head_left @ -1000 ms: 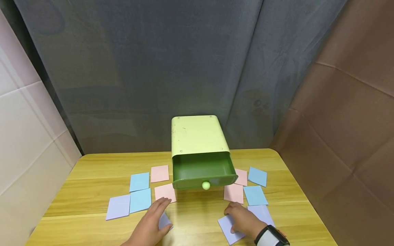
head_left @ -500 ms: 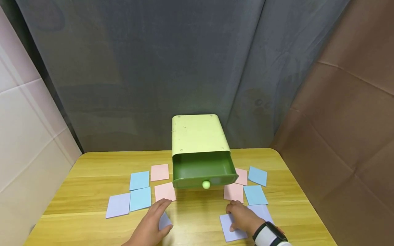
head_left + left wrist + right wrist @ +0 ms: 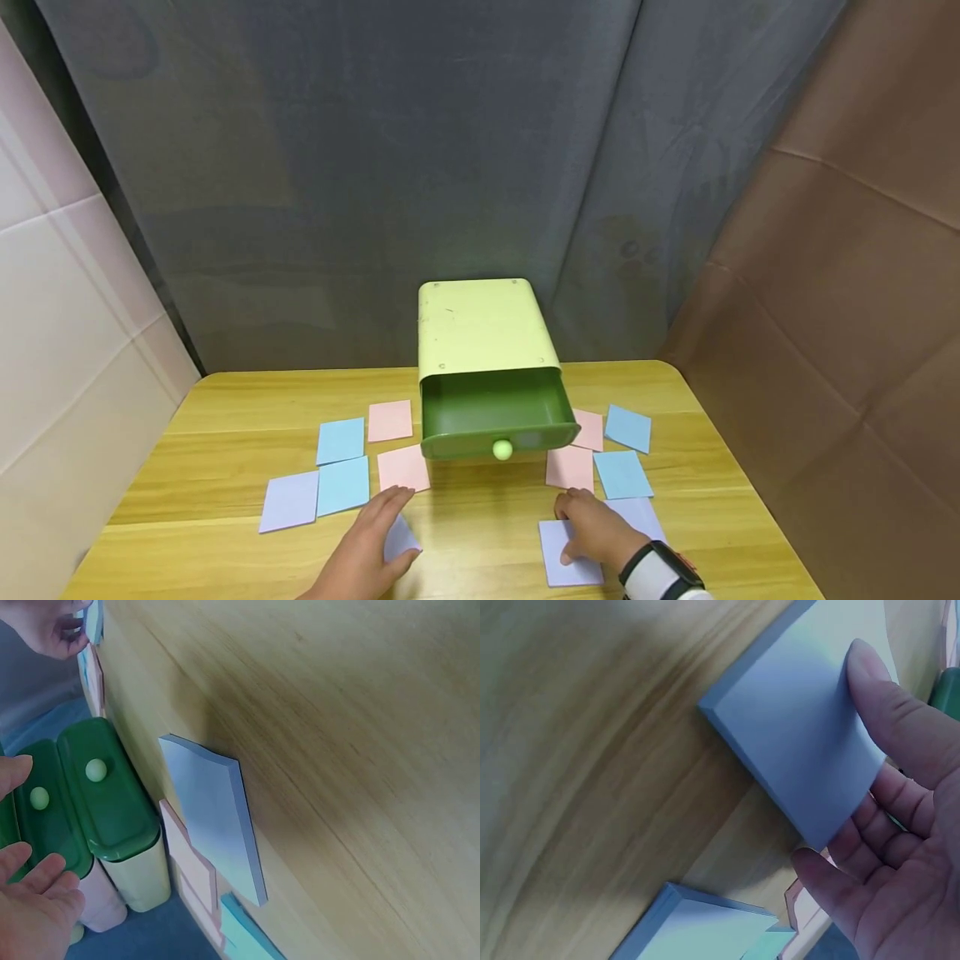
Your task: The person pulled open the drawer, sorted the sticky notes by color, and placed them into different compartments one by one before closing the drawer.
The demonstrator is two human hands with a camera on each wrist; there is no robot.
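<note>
With the thumb on top and fingers at its edge, my right hand (image 3: 600, 531) pinches a lavender sticky note pad (image 3: 787, 727), near the front right of the table. Another lavender pad (image 3: 636, 517) lies just beyond that hand. On the left, my open left hand (image 3: 363, 546) hovers by a separate lavender pad (image 3: 210, 814), which the hand partly covers in the head view; the left wrist view has the fingers apart from it. Pink pads (image 3: 403, 467) and blue pads (image 3: 622, 475) lie flat farther back on both sides.
At the back centre stands a pale yellow box (image 3: 483, 329) with its green drawer (image 3: 457, 447) pulled out. The left wrist view has more than one green drawer front (image 3: 112, 802) with round knobs. A third lavender pad (image 3: 288, 502) lies far left. Cloths hang around the wooden table (image 3: 480, 533).
My right hand has shifted slightly, and the lavender pad in it has turned to lie squarer to the table's front edge. The left hand has stayed nearly still.
</note>
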